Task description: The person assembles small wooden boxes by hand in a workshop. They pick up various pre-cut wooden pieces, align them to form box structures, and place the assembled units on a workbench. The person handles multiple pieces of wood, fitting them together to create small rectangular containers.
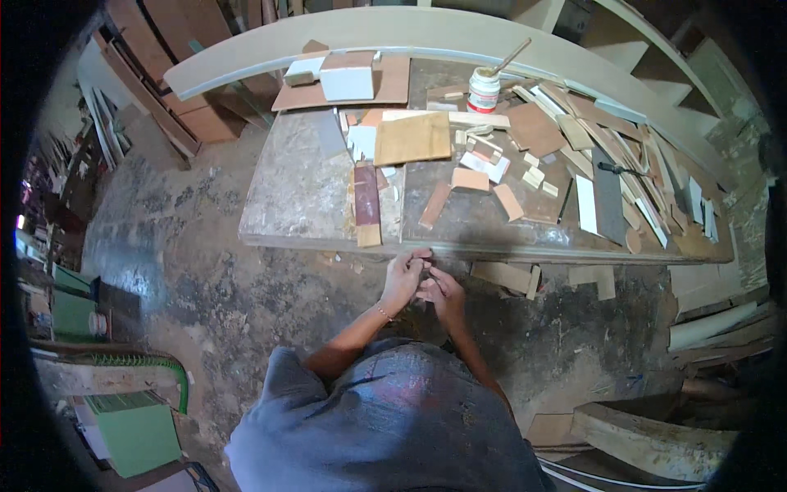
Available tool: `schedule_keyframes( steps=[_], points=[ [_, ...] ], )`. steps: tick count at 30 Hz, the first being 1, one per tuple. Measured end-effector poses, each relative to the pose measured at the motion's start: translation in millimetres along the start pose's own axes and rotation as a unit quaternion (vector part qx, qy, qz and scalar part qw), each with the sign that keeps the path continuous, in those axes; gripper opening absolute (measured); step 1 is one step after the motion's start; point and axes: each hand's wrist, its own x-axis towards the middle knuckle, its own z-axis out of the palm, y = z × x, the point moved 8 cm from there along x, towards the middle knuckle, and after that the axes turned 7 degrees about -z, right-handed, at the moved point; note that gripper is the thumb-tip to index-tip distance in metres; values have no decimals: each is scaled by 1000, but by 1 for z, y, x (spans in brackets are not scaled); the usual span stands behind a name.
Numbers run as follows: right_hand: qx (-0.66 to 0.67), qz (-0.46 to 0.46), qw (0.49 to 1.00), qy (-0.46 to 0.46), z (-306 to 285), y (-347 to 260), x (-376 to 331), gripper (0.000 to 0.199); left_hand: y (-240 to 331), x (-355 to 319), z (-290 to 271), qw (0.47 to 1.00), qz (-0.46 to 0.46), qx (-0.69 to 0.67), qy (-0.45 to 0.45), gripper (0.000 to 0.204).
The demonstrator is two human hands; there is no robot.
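Both hands meet in front of the workbench's near edge. My left hand (402,283) is closed, its fingertips pinched close to those of my right hand (443,295). Whatever lies between the fingers is too small to make out. Just beyond them on the workbench (287,176) are a dark red sanding block (366,193) on a wooden strip, a brown wood piece (435,205), a peach-coloured block (471,179) and another peach piece (508,202). Farther back lies a flat yellowish wooden board (412,138).
A white jar (484,88) with a stick in it stands at the back. Wood offcuts (656,180) pile up at the right, beside a dark grey strip (607,193). A white block (347,82) rests on a brown panel (389,78). A green box (138,439) sits on the floor at left.
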Motion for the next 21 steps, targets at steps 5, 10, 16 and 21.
schedule_keyframes(
  steps=[5, 10, 16, 21],
  points=[
    [-77, -62, 994, 34, -42, -44, 48, 25, 20, 70, 15, 953, -130, -271, 35, 19],
    [-132, -86, 985, 74, -70, -95, 107, 22, 4, 154, 32, 852, -205, -482, 15, 24],
    [-91, -56, 994, 33, -60, -99, 143, 25, -9, 214, 26, 843, -206, -494, 54, 19],
    [-106, -54, 992, -35, -53, -90, 162, 28, -11, 227, 23, 836, -207, -503, 73, 16]
  ],
)
